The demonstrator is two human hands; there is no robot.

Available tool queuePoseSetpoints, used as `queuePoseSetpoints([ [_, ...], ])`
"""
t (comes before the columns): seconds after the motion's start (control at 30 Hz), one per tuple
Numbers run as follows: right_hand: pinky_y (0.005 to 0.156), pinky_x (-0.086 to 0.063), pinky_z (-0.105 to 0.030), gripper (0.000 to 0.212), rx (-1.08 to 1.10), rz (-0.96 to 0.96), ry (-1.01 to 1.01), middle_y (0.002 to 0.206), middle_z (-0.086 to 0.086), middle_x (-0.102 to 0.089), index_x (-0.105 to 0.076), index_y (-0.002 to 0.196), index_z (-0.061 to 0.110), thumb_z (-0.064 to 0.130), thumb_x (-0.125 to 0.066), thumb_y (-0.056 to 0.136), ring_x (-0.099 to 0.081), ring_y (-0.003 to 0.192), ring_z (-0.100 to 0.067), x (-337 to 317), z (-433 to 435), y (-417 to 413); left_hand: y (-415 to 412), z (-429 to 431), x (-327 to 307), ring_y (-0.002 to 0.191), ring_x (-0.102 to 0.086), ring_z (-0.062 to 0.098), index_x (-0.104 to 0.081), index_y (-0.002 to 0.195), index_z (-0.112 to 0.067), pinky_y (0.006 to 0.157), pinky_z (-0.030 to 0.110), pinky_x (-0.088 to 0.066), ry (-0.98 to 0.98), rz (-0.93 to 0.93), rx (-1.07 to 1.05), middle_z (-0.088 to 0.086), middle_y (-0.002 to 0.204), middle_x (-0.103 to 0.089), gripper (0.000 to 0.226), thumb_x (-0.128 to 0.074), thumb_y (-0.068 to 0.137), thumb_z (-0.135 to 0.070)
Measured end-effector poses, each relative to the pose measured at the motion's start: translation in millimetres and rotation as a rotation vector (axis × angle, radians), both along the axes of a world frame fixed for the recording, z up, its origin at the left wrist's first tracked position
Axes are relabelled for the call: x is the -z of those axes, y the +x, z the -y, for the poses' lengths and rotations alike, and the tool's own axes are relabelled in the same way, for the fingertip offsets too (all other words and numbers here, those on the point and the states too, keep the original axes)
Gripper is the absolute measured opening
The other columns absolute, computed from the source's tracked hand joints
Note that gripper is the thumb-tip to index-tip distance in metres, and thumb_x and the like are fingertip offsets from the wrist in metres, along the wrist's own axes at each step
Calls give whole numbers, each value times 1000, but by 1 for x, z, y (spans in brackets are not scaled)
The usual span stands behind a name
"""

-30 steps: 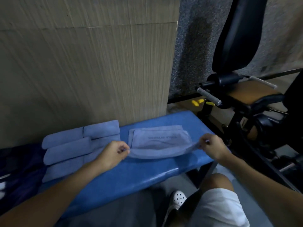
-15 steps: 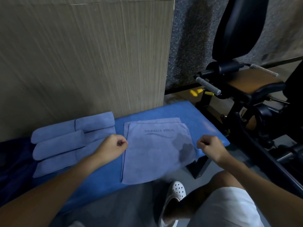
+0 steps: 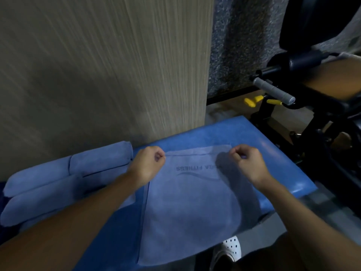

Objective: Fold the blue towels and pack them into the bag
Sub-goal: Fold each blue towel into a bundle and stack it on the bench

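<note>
A blue towel (image 3: 187,208) with dark lettering lies spread flat on the blue padded bench (image 3: 277,159), its near edge hanging over the bench's front. My left hand (image 3: 149,163) pinches the towel's far left corner. My right hand (image 3: 247,160) pinches its far right corner. Both fists rest low on the bench. Several rolled blue towels (image 3: 64,178) lie side by side to the left, touching my left forearm's side. No bag is recognisable in view.
A beige wood-grain wall panel (image 3: 101,71) rises right behind the bench. A black exercise machine (image 3: 312,106) with a grey handle and yellow knobs stands close at the right. My knee and a white perforated shoe (image 3: 229,249) are below the bench's front edge.
The towel, first held folded between my hands, has been opened out and laid flat. Both hands have carried its top corners away from me toward the wall.
</note>
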State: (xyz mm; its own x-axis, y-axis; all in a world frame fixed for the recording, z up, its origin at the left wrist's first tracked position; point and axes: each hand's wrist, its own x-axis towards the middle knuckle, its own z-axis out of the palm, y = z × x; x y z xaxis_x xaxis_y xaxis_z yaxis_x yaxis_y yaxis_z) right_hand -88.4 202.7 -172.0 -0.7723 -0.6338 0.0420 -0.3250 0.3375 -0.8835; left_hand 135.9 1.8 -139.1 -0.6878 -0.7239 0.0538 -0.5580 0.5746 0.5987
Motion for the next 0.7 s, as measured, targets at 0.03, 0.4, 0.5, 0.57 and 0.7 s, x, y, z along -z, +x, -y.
queuePoseSetpoints([
  [0.03, 70, -49, -28, 13, -5, -23, 5, 73, 1, -65, -64, 77, 21, 20, -60, 90, -60, 72, -17, 4, 4, -5, -5, 3, 2, 65, -56, 0, -70, 84, -16, 67, 20, -43, -8, 16, -5, -4, 75, -66, 8, -65, 87, -11],
  [0.4, 91, -35, -45, 25, -23, -313, 493, 114, -7, -58, -61, 115, 26, 24, -55, 91, -48, 114, -34, 11, 2, -23, -19, 31, 18, 77, -59, 31, -56, 71, 0, 69, 44, -47, -197, 356, 89, 16, 79, -60, 30, -62, 90, -22],
  [0.5, 85, -31, -41, 15, -7, -352, 589, 107, -5, -64, -63, 98, 26, 35, -54, 91, -51, 109, -33, 10, 1, -22, -19, 31, 18, 80, -61, 34, -62, 74, 3, 68, 41, -44, -221, 411, 75, 19, 81, -61, 36, -61, 93, -27],
  [0.57, 81, -27, -39, 13, 12, -362, 597, 104, -6, -65, -59, 86, 25, 35, -54, 92, -51, 109, -34, 8, 1, -19, -20, 30, 18, 90, -60, 36, -66, 83, 2, 75, 38, -43, -219, 434, 51, 21, 95, -59, 31, -62, 93, -28],
  [0.7, 83, -26, -39, 10, 58, -331, 486, 93, -6, -65, -55, 89, 20, 30, -58, 90, -56, 104, -33, 1, 3, -15, -17, 27, 20, 98, -57, 37, -65, 93, 0, 84, 36, -45, -203, 423, 22, 23, 108, -55, 24, -62, 91, -24],
])
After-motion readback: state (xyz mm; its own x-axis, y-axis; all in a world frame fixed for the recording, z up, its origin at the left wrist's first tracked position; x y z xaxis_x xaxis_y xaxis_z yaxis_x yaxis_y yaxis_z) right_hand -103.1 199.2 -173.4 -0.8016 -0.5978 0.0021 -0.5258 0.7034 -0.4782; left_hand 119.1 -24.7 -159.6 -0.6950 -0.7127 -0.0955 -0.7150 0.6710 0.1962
